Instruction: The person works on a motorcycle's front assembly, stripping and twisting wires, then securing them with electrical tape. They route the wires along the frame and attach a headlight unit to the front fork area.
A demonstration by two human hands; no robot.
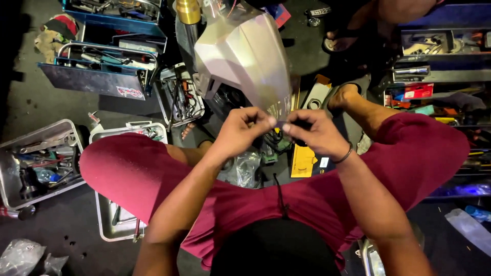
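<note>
I squat in maroon shorts over a dark floor. My left hand (239,130) and my right hand (314,134) meet in front of me, fingertips pinched on the two ends of a small dark part (280,124). What the part is cannot be made out. A black band circles my right wrist. Just beyond my hands stands a silver motorbike body panel (245,59), with a gold tube (188,11) above it.
Open blue toolboxes (105,76) lie at the upper left, metal trays of tools (38,161) at the left, a white tray (110,225) under my left knee. A yellow box (303,161) lies below my hands. Tool drawers (440,66) stand at right. Another person's sandalled foot (340,41) is at top.
</note>
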